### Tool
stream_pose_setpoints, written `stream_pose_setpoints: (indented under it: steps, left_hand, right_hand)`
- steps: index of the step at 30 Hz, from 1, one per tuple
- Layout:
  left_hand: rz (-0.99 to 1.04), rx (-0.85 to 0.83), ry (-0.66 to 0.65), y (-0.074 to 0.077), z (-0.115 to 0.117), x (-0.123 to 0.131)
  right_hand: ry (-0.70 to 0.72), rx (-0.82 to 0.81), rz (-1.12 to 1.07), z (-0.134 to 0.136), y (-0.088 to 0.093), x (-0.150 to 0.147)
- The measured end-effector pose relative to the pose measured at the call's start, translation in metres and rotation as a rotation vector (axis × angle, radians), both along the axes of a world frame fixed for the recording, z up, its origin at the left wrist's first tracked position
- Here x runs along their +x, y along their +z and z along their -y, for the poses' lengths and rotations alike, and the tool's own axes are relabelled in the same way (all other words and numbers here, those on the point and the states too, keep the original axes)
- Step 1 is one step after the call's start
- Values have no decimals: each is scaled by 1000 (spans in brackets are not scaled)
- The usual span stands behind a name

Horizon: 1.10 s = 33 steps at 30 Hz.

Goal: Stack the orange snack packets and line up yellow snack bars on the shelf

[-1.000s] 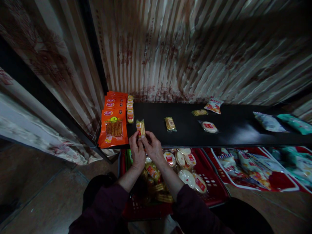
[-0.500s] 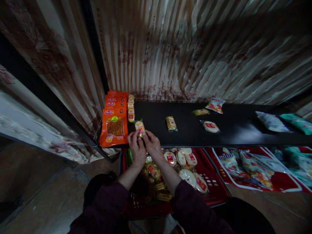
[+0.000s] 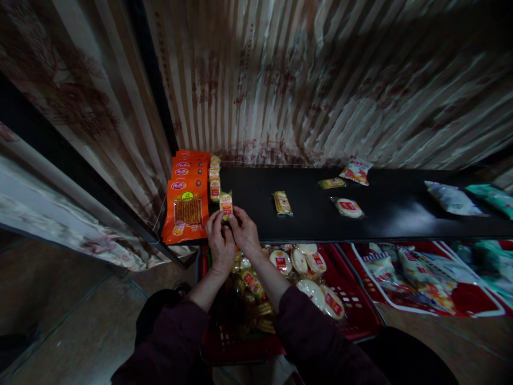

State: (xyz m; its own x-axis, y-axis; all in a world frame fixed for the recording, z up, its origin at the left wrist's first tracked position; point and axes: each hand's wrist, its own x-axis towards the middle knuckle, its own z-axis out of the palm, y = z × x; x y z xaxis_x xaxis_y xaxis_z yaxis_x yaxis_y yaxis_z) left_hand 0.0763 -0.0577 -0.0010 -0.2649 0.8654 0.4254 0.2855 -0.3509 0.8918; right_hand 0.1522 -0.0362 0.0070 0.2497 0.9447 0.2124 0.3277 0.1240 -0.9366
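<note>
Between the fingertips of my left hand (image 3: pixel 220 243) and my right hand (image 3: pixel 245 232) is a small yellow wrapped snack pack (image 3: pixel 226 204) with a red and white label. Both hands pinch its near end, over the front edge of the black shelf (image 3: pixel 256 214). Just behind and to its left runs a row of matching snack packs (image 3: pixel 215 182). Left of that row, overlapping orange snack bags (image 3: pixel 186 206) lie at the shelf's end. Below my forearms sits a red basket (image 3: pixel 348 289) holding several wrapped round crackers (image 3: pixel 280 260) and yellow packs.
Farther right on the shelf lie a yellow pack (image 3: pixel 282 203), a wrapped white cracker (image 3: pixel 348 207), a red and white bag (image 3: pixel 356 170) and a pale bag (image 3: pixel 452 198). A second red basket (image 3: pixel 467 299) with bags stands lower right. A dark post (image 3: pixel 154 75) and curtain (image 3: pixel 256 80) border the shelf.
Both hands have moved slightly left and farther in with the snack pack. It now stands straighter and closer to the row of matching packs.
</note>
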Motion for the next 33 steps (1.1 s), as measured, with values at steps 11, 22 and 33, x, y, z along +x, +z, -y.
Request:
stream_pose_setpoints:
  steps: [11,22,33]
  left_hand:
    - [-216,8,-5,-2,-1,-2]
    - [-451,-5,10,9,-13,-15]
    - [-751,-20,176,18,-17,-20]
  right_hand:
    - [21,-18,17,-12,1,1]
    - [37,-67,52,-25,-5,-2]
    - [79,-27,97,-31,-5,-7]
